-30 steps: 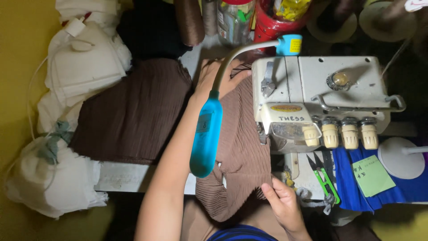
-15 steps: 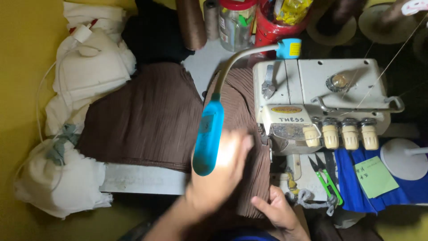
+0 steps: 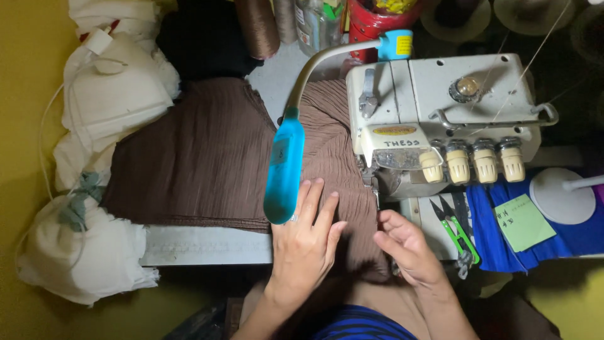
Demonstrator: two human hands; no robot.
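My left hand [image 3: 307,236] lies flat, fingers spread, on the brown pleated fabric [image 3: 207,157] at mid-frame; my right hand [image 3: 408,247], grip loosely apart, touches its edge beside the overlock machine [image 3: 440,119].

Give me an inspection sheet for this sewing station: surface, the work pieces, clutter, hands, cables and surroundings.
Surface: pale table, mostly covered by cloth.
Job's things: brown pleated fabric runs under the sewing machine.
Clutter: green-handled snips, green note, thread cones, white cloth bundles.
Hands: left hand lies flat on the fabric; right hand has its grip at the fabric edge near the needle, fingers curled.
Cables: white cord along the left; blue gooseneck lamp over the fabric.
Surroundings: yellow wall.
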